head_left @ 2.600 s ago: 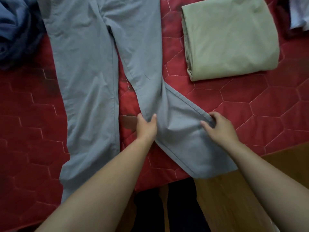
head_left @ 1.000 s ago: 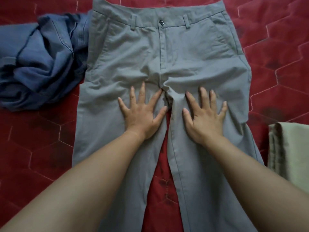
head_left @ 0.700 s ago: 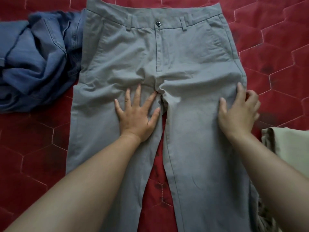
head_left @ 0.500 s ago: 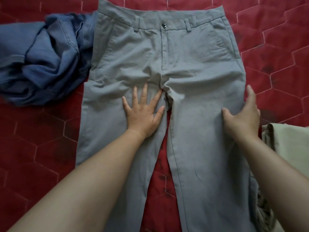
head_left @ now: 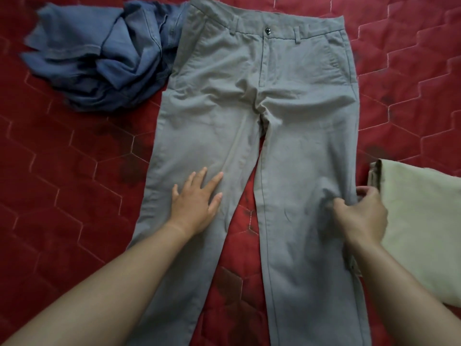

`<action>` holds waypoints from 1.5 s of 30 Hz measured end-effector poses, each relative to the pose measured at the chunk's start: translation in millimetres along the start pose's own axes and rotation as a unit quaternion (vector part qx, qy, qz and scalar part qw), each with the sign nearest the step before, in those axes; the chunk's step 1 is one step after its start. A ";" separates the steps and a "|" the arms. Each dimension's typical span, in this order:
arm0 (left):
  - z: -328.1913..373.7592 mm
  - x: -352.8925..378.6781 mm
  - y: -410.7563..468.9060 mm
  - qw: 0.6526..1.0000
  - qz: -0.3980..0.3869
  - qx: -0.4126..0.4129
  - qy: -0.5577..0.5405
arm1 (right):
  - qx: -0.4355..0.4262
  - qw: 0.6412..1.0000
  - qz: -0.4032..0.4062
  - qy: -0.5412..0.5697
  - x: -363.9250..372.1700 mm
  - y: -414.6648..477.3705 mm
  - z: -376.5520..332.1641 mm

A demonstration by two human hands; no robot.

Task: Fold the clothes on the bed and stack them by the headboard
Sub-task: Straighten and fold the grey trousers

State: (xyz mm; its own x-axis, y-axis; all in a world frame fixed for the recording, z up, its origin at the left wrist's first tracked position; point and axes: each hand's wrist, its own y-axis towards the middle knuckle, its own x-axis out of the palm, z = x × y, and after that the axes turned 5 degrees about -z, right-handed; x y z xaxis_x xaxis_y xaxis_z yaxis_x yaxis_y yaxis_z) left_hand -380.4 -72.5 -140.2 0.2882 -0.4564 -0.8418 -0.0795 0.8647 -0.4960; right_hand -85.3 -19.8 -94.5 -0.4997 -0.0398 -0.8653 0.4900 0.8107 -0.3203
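A: Report hand status, nearest items first.

B: The left hand (head_left: 197, 198) lies palm down on one leg of the grey trousers (head_left: 264, 101), fingers spread and flat, grasping nothing. The right hand (head_left: 361, 213) pinches a bunch of fabric at the outer seam of the other leg, thumb and fingers closed on the cloth.

A: Position of the trousers?

B: They lie front side up on the red quilted bedspread (head_left: 62, 196), legs running toward the person and slightly parted, with a wedge of red visible between them. The waistband is at the far end; its button (head_left: 268, 29) is fastened.

A: Adjacent items?

B: A folded beige garment (head_left: 419, 221) lies just beside the leg held by the right hand, its folded edge touching or nearly touching that hand. Farther off, on the opposite side, a crumpled blue garment (head_left: 104, 58) sits against the hip and waistband area of the trousers; it is unfolded.
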 end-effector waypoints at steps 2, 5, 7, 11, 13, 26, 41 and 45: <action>-0.5 -9.9 -10.1 1.000 -0.009 -0.009 -0.018 | -0.034 0.999 0.004 0.011 -11.9 -17.5 -14.8; -3.9 -33.0 -23.9 0.998 0.006 -0.010 -0.065 | -0.146 0.988 0.011 0.041 -17.7 -53.5 -62.9; -13.3 -53.3 -32.2 0.995 0.031 -0.007 -0.097 | -0.226 0.971 -0.017 0.075 -7.7 -85.5 -110.7; -59.2 -93.1 -44.6 0.975 0.092 -0.031 -0.201 | -0.348 0.885 -0.303 0.054 41.0 -142.0 -200.3; -86.5 -105.7 -46.4 0.970 0.109 -0.058 -0.211 | -0.316 0.875 -0.368 0.016 56.8 -147.3 -216.3; -53.7 -94.5 67.1 0.984 0.022 0.007 -0.176 | -0.219 0.960 -0.164 -0.051 75.8 -50.3 -147.0; -99.6 -89.0 68.6 0.946 0.193 -0.128 -0.226 | -0.264 0.937 -0.227 -0.021 116.7 -54.5 -145.4; -109.2 -88.5 69.7 0.947 0.214 -0.132 -0.199 | -0.266 0.930 -0.249 -0.048 124.2 -61.8 -144.7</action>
State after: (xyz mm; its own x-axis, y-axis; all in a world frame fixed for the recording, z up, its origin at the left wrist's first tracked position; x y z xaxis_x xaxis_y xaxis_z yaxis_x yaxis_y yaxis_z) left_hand -515.6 5.3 -123.6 0.5084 0.0848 -0.8569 -0.4910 0.8461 -0.2076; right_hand -281.0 9.6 -126.4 -0.4921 -0.5183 -0.6994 -0.2205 0.8514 -0.4759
